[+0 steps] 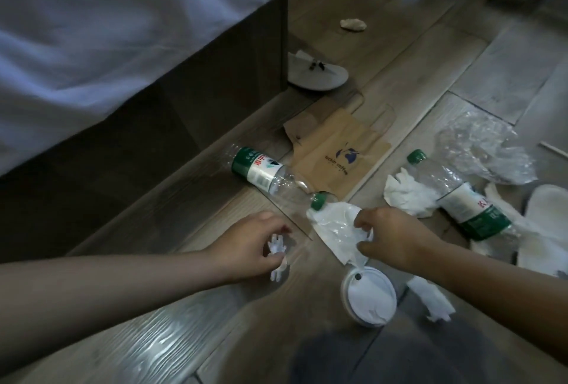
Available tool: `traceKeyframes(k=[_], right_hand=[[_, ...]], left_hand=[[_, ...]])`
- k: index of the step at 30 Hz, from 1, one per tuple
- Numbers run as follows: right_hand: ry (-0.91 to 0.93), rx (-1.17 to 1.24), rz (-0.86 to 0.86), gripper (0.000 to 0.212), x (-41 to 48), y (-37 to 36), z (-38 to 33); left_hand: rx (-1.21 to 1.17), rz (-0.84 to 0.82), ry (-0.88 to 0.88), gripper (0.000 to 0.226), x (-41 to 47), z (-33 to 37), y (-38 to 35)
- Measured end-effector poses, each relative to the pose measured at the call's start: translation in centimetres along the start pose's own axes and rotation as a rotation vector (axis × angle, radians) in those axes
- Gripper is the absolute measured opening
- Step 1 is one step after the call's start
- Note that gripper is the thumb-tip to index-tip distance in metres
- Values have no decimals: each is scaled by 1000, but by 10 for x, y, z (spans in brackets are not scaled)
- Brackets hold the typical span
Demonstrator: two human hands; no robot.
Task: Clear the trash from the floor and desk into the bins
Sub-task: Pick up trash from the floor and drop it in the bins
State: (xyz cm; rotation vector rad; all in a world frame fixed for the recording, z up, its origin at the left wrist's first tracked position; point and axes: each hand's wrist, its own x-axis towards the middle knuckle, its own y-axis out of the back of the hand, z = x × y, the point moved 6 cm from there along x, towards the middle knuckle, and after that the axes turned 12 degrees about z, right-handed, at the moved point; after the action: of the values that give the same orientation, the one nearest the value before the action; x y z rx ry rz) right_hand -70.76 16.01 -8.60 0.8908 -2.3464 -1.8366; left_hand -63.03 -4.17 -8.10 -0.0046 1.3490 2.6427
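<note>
"Head view: what do the hands hold?"
"I see the left hand (255,242) pinching a small white scrap (278,249) at the floor (159,322); the right hand (390,239) grips a crumpled white wrapper (333,227)."
"And the containers?"
"One clear bottle (267,174) lies beside the bed base (153,138), a second bottle (461,196) lies on tissues (408,196); both look empty. The cup (368,296) is lidded, so its content I cannot tell."
</note>
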Motion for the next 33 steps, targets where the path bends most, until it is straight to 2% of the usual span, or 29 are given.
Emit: traceKeyframes(k=[2,5,9,14,17,20,23,25,29,33], right_hand=[[-62,23,16,45,-3,-1,13],[-129,101,71,43,-13,-3,25],[-143,170,124,51,-29,-8,32],[-139,212,90,74,-33,-15,34],[-119,219,51,78,-29,-18,31],[-122,245,-19,73,-27,-19,33],[-14,234,-143,59,-33,-22,29],[22,226,-156,52,-37,-22,29],[-123,209,-98,58,-43,-18,54],[-216,149,-51,57,-51,-16,76]], left_hand=[[101,-38,6,48,8,1,-9],[221,-134,104,63,12,-2,-30],[294,-183,141,71,11,-2,-57],[184,-159,153,70,6,-1,-61],[132,-138,156,72,2,0,-59],[40,-103,158,77,0,8,-62],[-59,-82,129,88,-1,18,-66],[-65,-76,124,100,0,20,-67],[4,-119,126,125,2,21,-76],[142,-168,113,129,14,41,-96]])
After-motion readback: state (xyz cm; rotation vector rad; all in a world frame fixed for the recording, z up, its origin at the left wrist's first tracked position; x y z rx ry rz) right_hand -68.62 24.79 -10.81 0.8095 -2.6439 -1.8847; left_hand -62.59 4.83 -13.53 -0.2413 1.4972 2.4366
